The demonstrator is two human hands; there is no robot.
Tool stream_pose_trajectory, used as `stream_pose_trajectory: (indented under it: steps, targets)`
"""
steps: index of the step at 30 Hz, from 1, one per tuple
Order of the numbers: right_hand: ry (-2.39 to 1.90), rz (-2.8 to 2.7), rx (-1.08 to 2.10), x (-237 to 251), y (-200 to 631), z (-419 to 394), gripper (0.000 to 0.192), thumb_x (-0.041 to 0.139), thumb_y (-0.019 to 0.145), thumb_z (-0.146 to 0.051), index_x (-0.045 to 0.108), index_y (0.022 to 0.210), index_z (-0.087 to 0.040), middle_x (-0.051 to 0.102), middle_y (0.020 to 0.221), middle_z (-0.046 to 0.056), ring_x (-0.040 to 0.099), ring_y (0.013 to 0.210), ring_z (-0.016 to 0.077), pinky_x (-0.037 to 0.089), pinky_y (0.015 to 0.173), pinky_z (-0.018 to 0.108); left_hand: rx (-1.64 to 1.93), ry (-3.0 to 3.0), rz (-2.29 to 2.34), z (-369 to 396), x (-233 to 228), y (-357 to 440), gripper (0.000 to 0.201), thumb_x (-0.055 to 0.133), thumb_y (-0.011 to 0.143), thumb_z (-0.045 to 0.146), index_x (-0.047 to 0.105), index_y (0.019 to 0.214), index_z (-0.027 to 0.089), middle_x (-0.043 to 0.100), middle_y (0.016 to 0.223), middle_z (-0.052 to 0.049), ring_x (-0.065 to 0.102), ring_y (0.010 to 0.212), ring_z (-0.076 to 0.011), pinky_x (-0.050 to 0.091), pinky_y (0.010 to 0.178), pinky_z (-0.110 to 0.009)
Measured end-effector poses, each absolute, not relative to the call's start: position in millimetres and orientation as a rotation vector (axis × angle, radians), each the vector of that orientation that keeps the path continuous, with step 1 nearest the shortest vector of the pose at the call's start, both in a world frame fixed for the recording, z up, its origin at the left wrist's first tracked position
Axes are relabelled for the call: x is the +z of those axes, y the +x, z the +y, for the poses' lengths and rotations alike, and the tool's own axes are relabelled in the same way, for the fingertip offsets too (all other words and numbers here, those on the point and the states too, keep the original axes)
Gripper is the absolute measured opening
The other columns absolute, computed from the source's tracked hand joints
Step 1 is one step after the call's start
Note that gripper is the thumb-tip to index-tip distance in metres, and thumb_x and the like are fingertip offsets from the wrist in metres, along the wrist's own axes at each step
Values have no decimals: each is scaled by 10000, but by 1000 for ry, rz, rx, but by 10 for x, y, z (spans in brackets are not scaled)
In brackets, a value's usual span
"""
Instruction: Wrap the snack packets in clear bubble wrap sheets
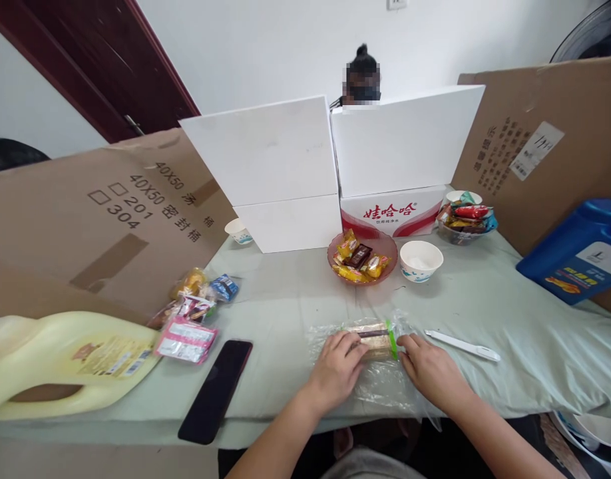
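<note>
In front of me, a rectangular, tan packet with a dark stripe [370,332] lies on crinkled clear plastic [380,386]. A bright green strip [391,338] crosses the packet's right end. My left hand [337,366] rests over the packet's left part, its fingers curled onto it and hiding that end. Just right of the green strip, my right hand [428,366] has its thumb and fingers pinched together on the clear plastic. A slim white tool with a narrow tip [462,346] lies beyond the right hand.
A pink bowl of wrapped snacks [363,276] and a paper bowl [421,261] stand ahead. White boxes [290,159] form a wall behind. At left lie a phone [215,392], snack packs [186,339] and a yellow jug [76,366]. A blue jug [580,253] is right. A person sits beyond the boxes.
</note>
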State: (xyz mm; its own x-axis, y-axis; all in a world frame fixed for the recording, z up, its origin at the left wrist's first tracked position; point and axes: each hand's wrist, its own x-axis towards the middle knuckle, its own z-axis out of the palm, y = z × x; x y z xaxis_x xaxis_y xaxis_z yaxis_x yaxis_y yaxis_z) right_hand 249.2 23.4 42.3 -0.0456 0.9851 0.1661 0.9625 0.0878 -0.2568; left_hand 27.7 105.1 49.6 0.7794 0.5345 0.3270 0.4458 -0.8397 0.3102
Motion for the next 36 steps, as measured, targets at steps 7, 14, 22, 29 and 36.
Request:
stream_pose_trajectory:
  steps: [7, 14, 22, 29, 36]
  targets:
    - [-1610, -2010, 33, 157, 2567, 599, 548, 378, 799, -13, 493, 1307, -186, 608, 1246, 88, 528, 1163, 218, 453, 993, 426, 435, 2719, 853, 1247, 427, 375, 652, 757, 735, 237, 477, 1324, 255, 556, 1307, -99, 522, 1195, -315, 426, 1007, -536]
    - [-1669, -2002, -39, -147, 2613, 642, 508, 406, 812, -34, 550, 1282, -163, 592, 1302, 95, 498, 1217, 238, 423, 1009, 429, 377, 2581, 915, 1462, 545, 298, 454, 568, 905, 286, 447, 1339, 230, 596, 1255, -91, 608, 1103, -242, 513, 943, -395]
    - [-1706, -2001, -48, -145, 2601, 644, 497, 403, 790, -18, 605, 1215, -178, 587, 1312, 81, 493, 1219, 233, 405, 1013, 413, -27, 2738, 1155, 1599, 840, 594, 496, 478, 885, 222, 427, 1378, 210, 610, 1126, -105, 621, 1009, -270, 515, 854, -379]
    - [-1727, -2005, -14, -120, 2598, 634, 488, 421, 783, -7, 611, 1202, -169, 586, 1314, 87, 497, 1218, 233, 400, 1012, 403, 6, 2441, 1110, 1807, 1030, 450, 547, 579, 767, 202, 488, 1305, 234, 683, 1104, -50, 667, 918, -230, 507, 778, -295]
    - [-1736, -1997, 15, -97, 2575, 635, 468, 421, 792, -8, 623, 1184, -161, 593, 1304, 91, 500, 1213, 239, 394, 1018, 406, 420, 2329, 1321, 2421, 1748, 567, 404, 643, 767, 261, 597, 1166, 218, 700, 1082, -22, 656, 941, -211, 480, 825, -269]
